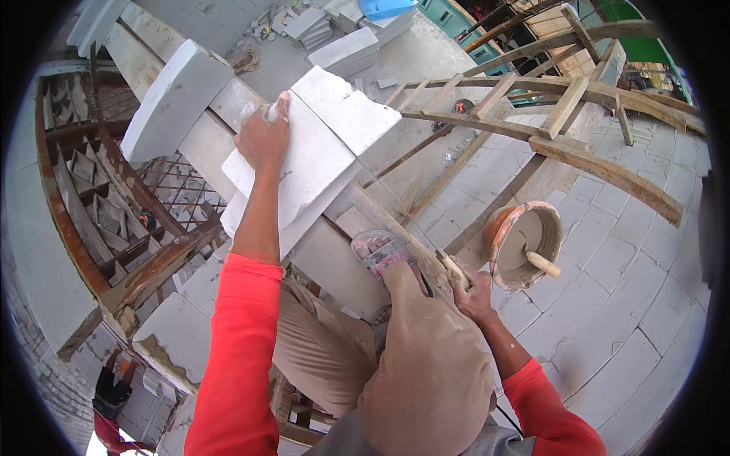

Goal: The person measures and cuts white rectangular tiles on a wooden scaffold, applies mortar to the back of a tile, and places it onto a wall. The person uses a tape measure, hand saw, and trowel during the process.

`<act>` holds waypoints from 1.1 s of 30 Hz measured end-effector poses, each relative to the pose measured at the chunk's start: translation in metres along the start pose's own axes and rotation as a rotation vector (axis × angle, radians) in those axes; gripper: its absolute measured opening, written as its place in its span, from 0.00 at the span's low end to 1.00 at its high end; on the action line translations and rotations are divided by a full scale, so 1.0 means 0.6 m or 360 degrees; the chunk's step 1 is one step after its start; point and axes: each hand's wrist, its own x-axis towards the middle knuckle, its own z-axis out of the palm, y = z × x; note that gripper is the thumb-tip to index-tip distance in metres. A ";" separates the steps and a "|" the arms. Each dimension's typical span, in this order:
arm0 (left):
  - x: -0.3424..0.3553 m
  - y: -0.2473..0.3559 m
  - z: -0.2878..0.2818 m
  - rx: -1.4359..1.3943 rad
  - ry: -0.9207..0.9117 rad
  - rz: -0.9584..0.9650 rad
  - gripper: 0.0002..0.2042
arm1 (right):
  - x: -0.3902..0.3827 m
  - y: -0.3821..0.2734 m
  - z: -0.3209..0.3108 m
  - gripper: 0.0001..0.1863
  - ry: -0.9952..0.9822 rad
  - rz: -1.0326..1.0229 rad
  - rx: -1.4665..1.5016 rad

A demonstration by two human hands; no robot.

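Note:
My left hand (264, 137) holds the far left edge of a white block (308, 171), fingers bent at that edge and one digit stretched along it. Another white block (346, 110) with a chipped edge lies against it on the far side. Beneath the held block the edge of a further white block (327, 204) shows. My right hand (473, 295), lower and to the right, is closed round a wooden-handled tool (452, 267); its working end is too small to make out. Right of that hand stands a mortar bucket (525, 245) with a wooden-handled tool (543, 264) leaning in it.
My sandaled foot (380, 251) stands on the narrow beam. A curved timber frame (563, 144) spans the right. Left are a large pale block (179, 99) and an opening with rebar mesh (171, 186). Stacked blocks (346, 53) lie far off; another person (112, 395) is below left.

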 end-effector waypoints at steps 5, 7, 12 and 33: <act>-0.004 -0.006 0.010 -0.0052 0.0053 0.0044 0.40 | 0.112 -0.071 0.063 0.17 -0.0153 0.0277 -0.0059; -0.001 -0.003 0.010 -0.0073 0.0023 0.0006 0.40 | 0.180 -0.080 0.090 0.16 -0.0065 0.0086 -0.0026; 0.009 -0.037 0.000 -0.0038 0.0094 -0.0024 0.39 | 0.002 -0.011 -0.006 0.15 -0.0047 0.0103 0.0000; -0.002 -0.039 -0.006 -0.0047 0.0033 0.0122 0.37 | 0.174 -0.158 0.130 0.14 -0.0027 0.0155 0.0080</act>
